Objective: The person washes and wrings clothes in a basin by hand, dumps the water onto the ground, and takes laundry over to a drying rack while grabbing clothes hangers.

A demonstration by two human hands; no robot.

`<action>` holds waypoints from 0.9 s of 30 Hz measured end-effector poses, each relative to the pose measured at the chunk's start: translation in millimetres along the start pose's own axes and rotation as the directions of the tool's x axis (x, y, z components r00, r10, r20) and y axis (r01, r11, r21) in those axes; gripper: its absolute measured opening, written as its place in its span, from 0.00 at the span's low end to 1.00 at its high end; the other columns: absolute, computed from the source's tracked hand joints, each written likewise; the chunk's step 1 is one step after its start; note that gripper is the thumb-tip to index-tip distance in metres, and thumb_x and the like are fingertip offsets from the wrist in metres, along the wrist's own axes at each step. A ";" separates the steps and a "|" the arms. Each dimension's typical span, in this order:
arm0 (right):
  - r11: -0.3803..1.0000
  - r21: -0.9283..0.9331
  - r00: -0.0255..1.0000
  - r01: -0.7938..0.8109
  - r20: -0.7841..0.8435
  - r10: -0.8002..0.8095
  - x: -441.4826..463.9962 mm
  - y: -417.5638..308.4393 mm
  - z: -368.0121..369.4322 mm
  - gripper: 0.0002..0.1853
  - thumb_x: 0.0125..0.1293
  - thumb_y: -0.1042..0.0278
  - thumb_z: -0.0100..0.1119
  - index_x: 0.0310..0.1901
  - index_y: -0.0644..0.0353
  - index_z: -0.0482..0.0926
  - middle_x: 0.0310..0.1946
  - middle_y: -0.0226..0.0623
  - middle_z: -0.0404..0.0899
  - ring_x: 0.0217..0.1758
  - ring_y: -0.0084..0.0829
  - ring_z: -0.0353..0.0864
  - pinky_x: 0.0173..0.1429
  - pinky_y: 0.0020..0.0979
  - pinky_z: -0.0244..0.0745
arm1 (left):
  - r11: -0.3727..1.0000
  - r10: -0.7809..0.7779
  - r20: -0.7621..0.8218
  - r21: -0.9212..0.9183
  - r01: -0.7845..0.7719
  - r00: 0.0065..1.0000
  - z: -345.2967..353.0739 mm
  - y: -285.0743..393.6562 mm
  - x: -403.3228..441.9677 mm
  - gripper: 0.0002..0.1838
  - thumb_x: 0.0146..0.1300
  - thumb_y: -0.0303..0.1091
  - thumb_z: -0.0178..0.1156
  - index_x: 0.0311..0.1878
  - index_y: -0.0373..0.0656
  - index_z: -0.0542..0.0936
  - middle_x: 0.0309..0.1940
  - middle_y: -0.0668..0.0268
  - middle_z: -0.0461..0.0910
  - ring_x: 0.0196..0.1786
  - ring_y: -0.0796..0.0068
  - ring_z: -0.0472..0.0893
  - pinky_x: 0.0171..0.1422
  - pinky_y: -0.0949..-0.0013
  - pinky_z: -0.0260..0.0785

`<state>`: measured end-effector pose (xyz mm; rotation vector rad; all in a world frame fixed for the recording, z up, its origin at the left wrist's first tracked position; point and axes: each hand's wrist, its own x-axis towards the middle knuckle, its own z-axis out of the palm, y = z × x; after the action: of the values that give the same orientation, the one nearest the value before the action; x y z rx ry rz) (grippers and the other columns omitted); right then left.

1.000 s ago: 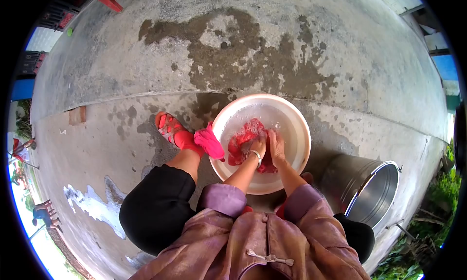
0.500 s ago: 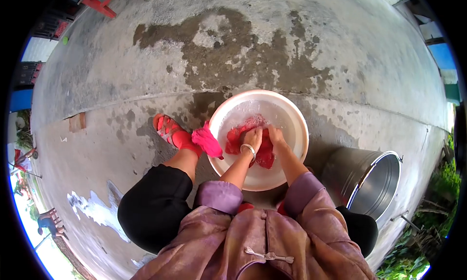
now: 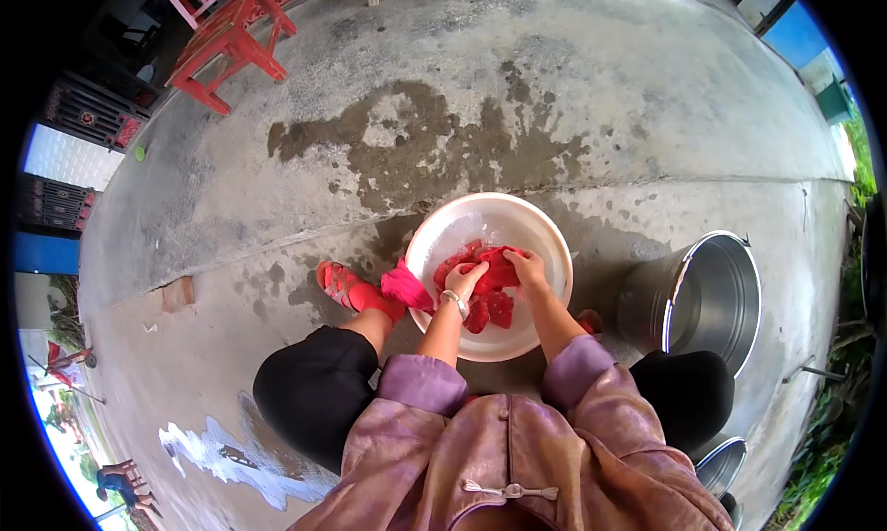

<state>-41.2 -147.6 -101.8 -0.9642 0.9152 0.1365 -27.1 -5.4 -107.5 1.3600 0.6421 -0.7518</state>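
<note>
Head camera view, looking straight down: two bare hands are grasping a wet-looking red cloth (image 3: 500, 272) inside a wide, pale basin (image 3: 490, 198) on a concrete floor. The cloth is lying directly between the hands, so neither is nearer. The left hand (image 3: 462, 280) is gripping its left side, and the right hand (image 3: 527, 270) is pinching its upper right edge, slightly farther from the body. The stretch between them is running roughly sideways; looser folds are spreading below it, toward the person, and out past the left hand. Being bunched, the whole is showing no clear long axis.

A bright pink cloth (image 3: 407, 286) is resting at the basin's left rim, next to a red sandal (image 3: 338, 283). A metal bucket (image 3: 647, 305) is standing to the right, apart from the basin.

Folds are hiding several fingertips, and whether the red fabric is one piece or several is staying unclear. Water depth is hard to judge. At lower right, clothing is partly covering a second metal container (image 3: 722, 464).
</note>
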 end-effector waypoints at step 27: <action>0.744 -0.600 0.824 0.295 -0.235 -0.516 -50.5 -88.5 -24.7 0.15 0.53 0.59 0.56 0.30 0.65 0.79 0.20 0.41 0.77 0.23 0.34 0.77 0.29 0.33 0.70 | 0.835 0.243 0.097 0.485 -0.258 0.965 -28.7 30.0 -51.5 0.14 0.55 0.43 0.55 0.36 0.44 0.83 0.16 0.69 0.75 0.16 0.75 0.72 0.17 0.71 0.63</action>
<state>-45.8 -204.6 -13.9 -1.7608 1.0178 -0.2052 -34.5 29.9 -52.0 1.8589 0.2343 -0.7485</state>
